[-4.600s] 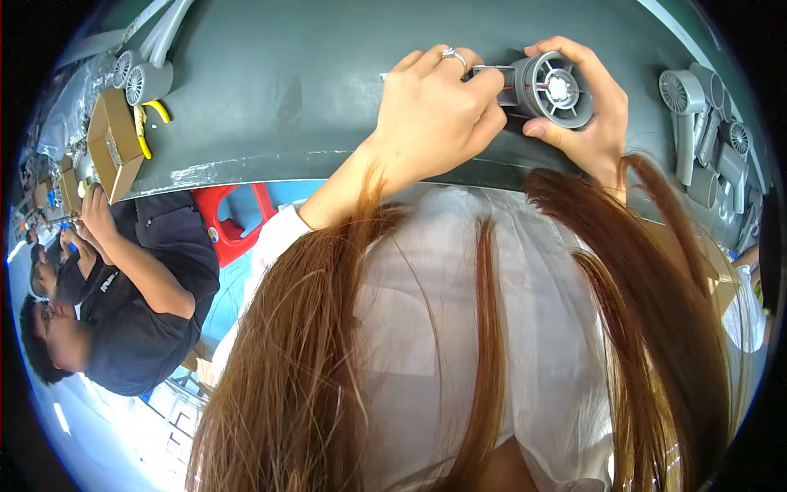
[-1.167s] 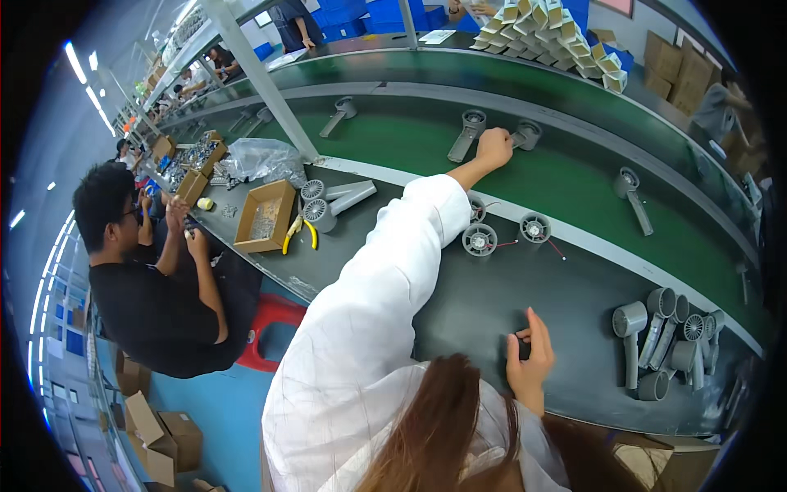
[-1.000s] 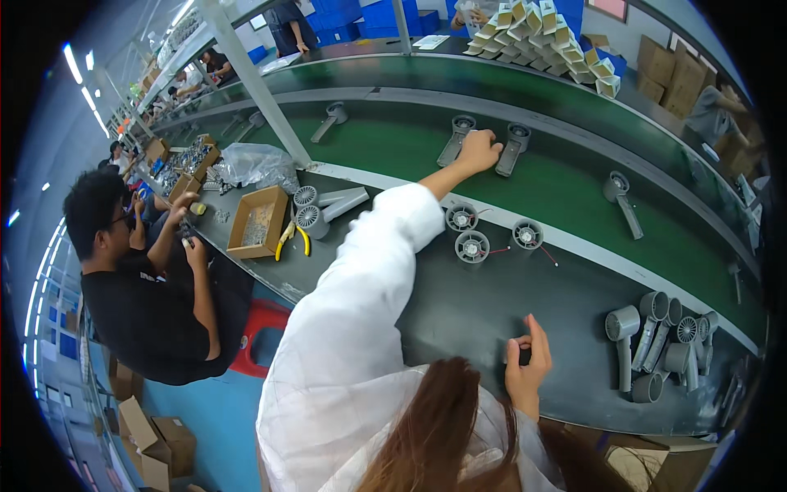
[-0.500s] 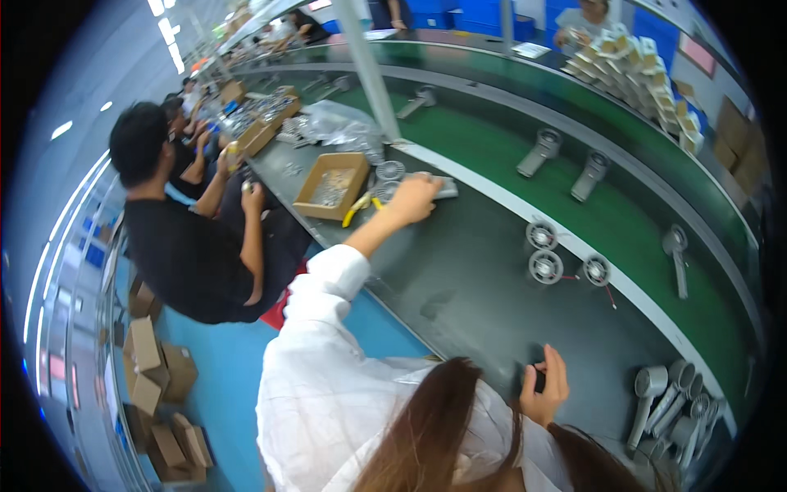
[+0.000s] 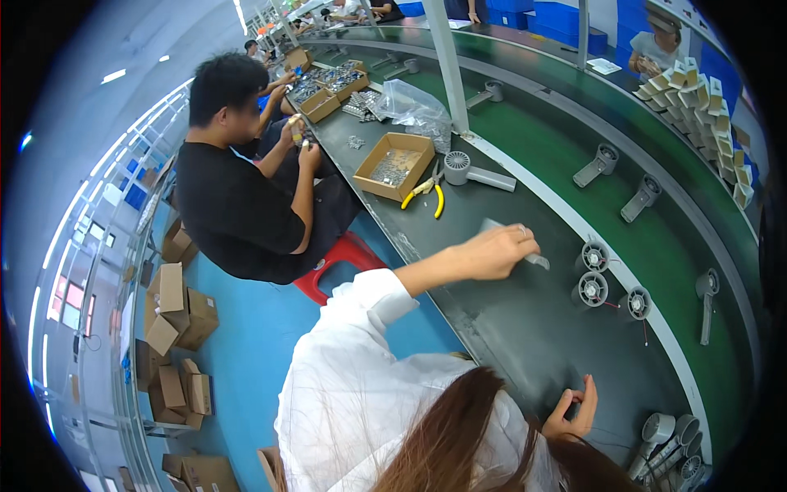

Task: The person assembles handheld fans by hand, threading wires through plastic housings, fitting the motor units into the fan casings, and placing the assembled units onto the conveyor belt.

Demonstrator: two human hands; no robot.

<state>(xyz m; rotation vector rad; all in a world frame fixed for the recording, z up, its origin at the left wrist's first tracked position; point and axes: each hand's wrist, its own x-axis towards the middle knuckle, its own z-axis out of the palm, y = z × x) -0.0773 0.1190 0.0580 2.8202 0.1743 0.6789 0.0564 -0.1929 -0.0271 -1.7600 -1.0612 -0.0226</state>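
My left hand is over the middle of the dark bench, closed on a grey plastic piece that is blurred and partly hidden by my fingers. My right hand is low over the near part of the bench, its thumb and fingers loosely bent and apart, with no object visible between them. Beyond my left hand lies a grey handheld fan, beside yellow-handled pliers. Three round fan heads with thin wires, one of them a grey fan head, stand to the right of my left hand.
A cardboard tray of small parts stands past the pliers, near a clear plastic bag. Several grey fans are clustered at the lower right. More fan bodies lie on the green conveyor. A co-worker sits on a red stool at left.
My left hand has drawn back from the handheld fan by the pliers toward the fan heads, carrying the grey piece. The dark thing seen at my right fingers no longer shows. The view has shifted.
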